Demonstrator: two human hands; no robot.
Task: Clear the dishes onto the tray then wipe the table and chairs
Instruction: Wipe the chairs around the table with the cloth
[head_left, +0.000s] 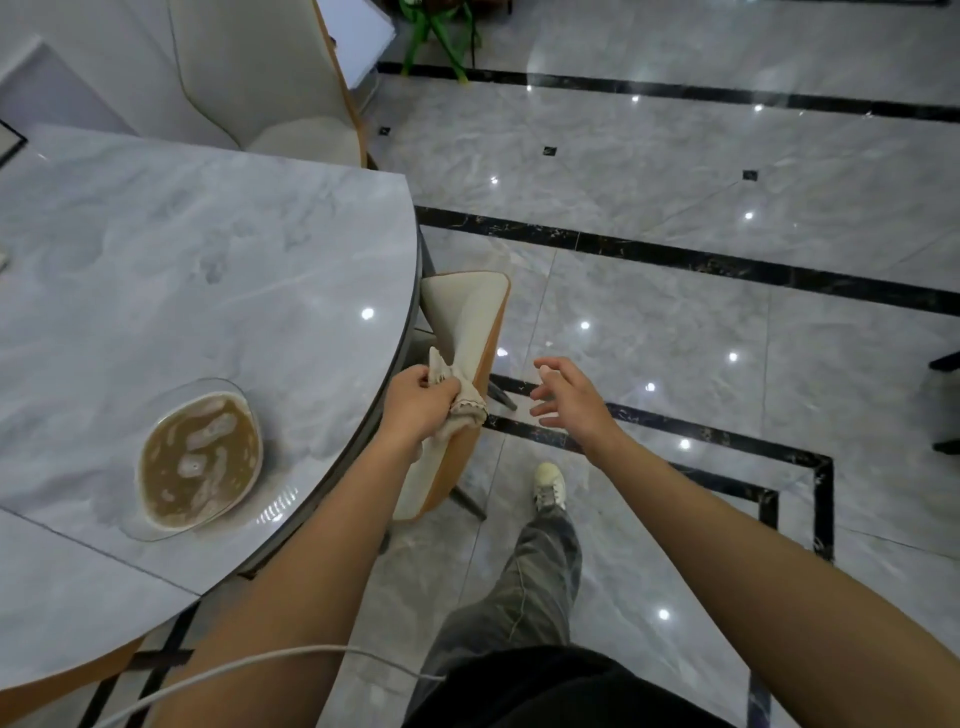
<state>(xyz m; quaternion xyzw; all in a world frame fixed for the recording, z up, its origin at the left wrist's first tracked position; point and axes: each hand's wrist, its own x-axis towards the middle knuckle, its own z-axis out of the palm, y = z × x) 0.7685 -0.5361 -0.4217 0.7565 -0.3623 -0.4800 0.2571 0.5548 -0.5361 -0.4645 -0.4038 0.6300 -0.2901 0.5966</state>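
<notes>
We note the glass dish (200, 457) of brown liquid resting on the table (208, 234), near its right edge. Just beyond that edge, our left hand (418, 408) has its fingers curled round the bunched cloth (465, 410), holding it against the backrest of the chair (470, 322) tucked against the table. Further right of the table, our right hand (569, 400) hovers with fingers spread, holding nothing.
</notes>
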